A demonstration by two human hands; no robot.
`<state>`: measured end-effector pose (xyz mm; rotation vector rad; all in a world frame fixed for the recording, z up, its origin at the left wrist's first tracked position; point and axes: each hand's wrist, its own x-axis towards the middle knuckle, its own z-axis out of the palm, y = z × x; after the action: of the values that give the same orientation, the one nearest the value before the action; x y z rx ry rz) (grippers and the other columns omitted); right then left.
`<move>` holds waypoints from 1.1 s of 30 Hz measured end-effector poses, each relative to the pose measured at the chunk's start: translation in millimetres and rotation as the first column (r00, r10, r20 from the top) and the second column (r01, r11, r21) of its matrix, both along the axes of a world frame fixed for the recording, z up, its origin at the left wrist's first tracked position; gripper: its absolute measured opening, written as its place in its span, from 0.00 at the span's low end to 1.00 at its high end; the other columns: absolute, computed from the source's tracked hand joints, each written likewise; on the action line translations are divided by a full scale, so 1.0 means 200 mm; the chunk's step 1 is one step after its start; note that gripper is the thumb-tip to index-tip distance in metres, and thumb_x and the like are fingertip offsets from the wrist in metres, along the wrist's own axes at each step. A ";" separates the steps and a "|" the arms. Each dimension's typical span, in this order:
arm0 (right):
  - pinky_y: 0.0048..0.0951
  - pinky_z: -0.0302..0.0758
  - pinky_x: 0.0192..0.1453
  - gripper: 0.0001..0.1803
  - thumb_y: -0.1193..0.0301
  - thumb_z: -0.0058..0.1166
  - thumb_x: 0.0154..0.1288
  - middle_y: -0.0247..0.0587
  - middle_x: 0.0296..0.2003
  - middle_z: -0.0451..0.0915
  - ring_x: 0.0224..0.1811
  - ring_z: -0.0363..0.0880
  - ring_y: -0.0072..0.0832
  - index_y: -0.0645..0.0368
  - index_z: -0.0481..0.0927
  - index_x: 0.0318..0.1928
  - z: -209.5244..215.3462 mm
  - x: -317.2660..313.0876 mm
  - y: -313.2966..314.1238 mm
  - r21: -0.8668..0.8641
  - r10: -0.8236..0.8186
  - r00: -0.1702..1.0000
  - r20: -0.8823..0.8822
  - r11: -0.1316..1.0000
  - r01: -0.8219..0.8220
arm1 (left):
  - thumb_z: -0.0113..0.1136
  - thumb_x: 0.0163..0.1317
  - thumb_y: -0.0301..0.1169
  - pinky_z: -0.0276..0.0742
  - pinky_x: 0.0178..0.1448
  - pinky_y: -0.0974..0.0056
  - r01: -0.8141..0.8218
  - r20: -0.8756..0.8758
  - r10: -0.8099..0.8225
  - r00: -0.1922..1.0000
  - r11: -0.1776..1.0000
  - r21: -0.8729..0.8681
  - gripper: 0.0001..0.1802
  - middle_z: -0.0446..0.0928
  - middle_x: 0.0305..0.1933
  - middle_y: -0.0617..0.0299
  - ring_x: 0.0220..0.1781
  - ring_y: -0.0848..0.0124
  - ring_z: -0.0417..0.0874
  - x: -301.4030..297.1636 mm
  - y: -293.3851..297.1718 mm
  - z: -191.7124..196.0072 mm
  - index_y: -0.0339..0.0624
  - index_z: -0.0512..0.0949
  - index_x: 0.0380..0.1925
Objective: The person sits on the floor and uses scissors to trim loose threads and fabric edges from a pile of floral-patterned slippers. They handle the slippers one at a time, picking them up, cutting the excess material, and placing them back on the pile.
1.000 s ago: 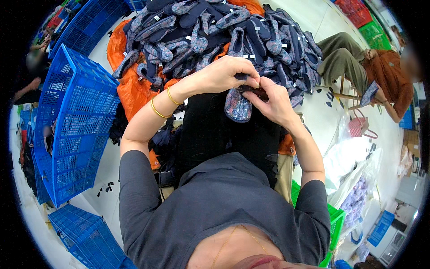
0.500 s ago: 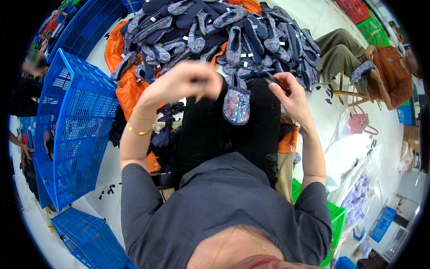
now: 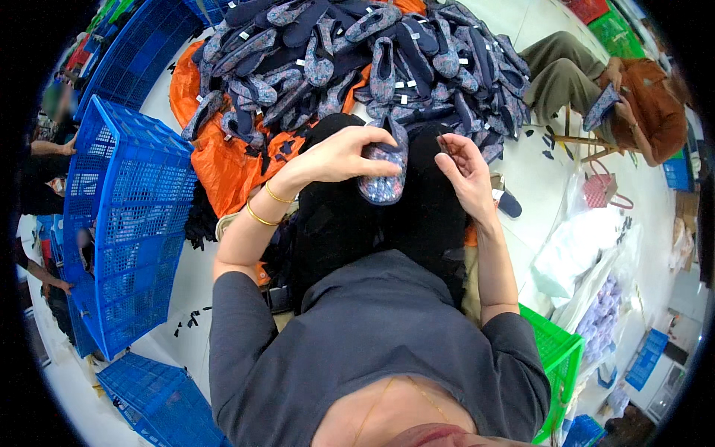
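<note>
Just above the centre of the frame, the person's left hand [image 3: 348,154] grips a multicoloured speckled fabric slipper [image 3: 383,186], thumb and fingers closed around its sides, over the black-trousered lap [image 3: 335,216]. To its right, the right hand [image 3: 466,173] is apart from the slipper, its fingertips pinching a slim dark object [image 3: 445,144] too small to identify. Across the top of the frame spreads a heap of similar dark-blue-soled slippers [image 3: 320,63], partly on orange plastic sheeting [image 3: 220,164]. A tall blue perforated plastic crate [image 3: 141,208] stands at left; at upper right, a seated co-worker [image 3: 648,112] holds another speckled slipper [image 3: 602,106].
</note>
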<state>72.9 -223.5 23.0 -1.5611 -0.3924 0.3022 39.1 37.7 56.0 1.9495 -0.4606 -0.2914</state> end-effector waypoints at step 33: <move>0.21 0.74 0.42 0.30 0.52 0.57 0.67 0.36 0.44 0.80 0.40 0.77 0.17 0.60 0.70 0.59 0.01 -0.09 0.13 0.159 0.188 0.880 -0.437 0.979 -0.130 | 0.64 0.62 0.25 0.67 0.37 0.75 -0.368 0.109 0.484 0.868 0.777 -0.511 0.12 0.72 0.36 0.65 0.35 0.81 0.71 -0.22 -0.12 -0.09 0.33 0.77 0.44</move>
<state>55.6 -197.4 24.5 -1.2866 -0.1698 0.7399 -4.9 14.3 37.2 1.5422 -0.1931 0.3346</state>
